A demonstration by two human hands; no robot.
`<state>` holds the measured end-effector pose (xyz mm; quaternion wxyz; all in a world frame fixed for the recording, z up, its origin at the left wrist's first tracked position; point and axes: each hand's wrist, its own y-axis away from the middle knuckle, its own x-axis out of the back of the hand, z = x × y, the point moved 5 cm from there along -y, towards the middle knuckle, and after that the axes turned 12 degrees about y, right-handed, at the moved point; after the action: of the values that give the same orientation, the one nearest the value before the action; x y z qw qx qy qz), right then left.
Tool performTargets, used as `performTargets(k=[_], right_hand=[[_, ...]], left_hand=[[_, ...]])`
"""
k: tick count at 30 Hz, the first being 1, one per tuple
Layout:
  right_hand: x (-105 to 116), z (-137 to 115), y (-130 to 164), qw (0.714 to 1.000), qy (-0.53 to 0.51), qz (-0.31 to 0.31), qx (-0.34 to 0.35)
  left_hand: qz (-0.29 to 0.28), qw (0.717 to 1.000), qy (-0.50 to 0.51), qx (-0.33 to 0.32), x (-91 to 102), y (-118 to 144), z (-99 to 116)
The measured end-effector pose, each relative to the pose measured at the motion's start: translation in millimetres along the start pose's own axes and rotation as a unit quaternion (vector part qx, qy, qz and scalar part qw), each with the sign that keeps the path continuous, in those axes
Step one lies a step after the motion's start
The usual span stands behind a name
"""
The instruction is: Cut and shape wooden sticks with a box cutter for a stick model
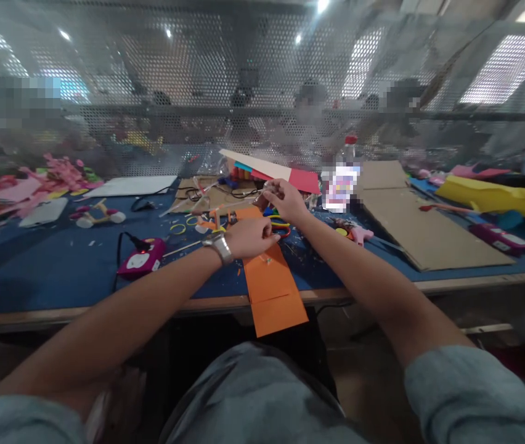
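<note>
Blue covering spreads over the long workbench (40,271), which runs the full width of the view with a perforated metal screen (198,74) standing along its far side. Flat brown cardboard sheets (419,228) lie on the right part of the bench, well apart from the hands, and beyond them a yellow foam roll (498,197) rests near the right edge. Down the middle lies a long orange paper strip (269,277), its near end hanging over the front edge of the bench. Further back a stack of red and cream sheets (285,172) sits tilted above a clutter of coloured scraps. To the left, a small magenta device (142,259) with a black cable rests on the blue surface. The left hand (253,237), a silver wristwatch (219,246) on its wrist, is curled loosely closed over the upper part of the orange strip, touching it; whether it pinches anything small there cannot be told. The right hand (283,198) is raised just above and behind it, fingers drawn together in a pinch on a small pale clear piece (268,185), too small to identify. Yellow rings (178,229) lie left of the strip.
</note>
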<state>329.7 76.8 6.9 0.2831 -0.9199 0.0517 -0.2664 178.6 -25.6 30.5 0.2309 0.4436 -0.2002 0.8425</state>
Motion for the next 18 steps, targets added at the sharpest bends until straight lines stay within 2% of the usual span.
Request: performTargets(k=[2, 5, 9, 13, 18], right_hand=[[6, 2, -3, 1.000, -0.019, 0.009, -0.003], [10, 3, -6, 0.999, -0.052, 0.009, -0.010], [9, 1, -6, 0.995, -0.093, -0.006, -0.023], [5, -5, -2, 0.994, -0.105, -0.032, -0.016], [-3, -15, 8, 0.992, -0.087, -0.088, 0.015]], left_hand=[[-0.014, 1.000, 0.012, 0.010, -2.8, -18, -11], [-0.007, 0.999, 0.039, 0.025, -6.8, -29, -29], [0.019, 0.995, 0.090, 0.027, -15.0, -27, -46], [0.052, 0.987, 0.146, 0.042, -15.8, -24, -54], [0.049, 0.973, 0.210, 0.077, -16.3, -22, -58]])
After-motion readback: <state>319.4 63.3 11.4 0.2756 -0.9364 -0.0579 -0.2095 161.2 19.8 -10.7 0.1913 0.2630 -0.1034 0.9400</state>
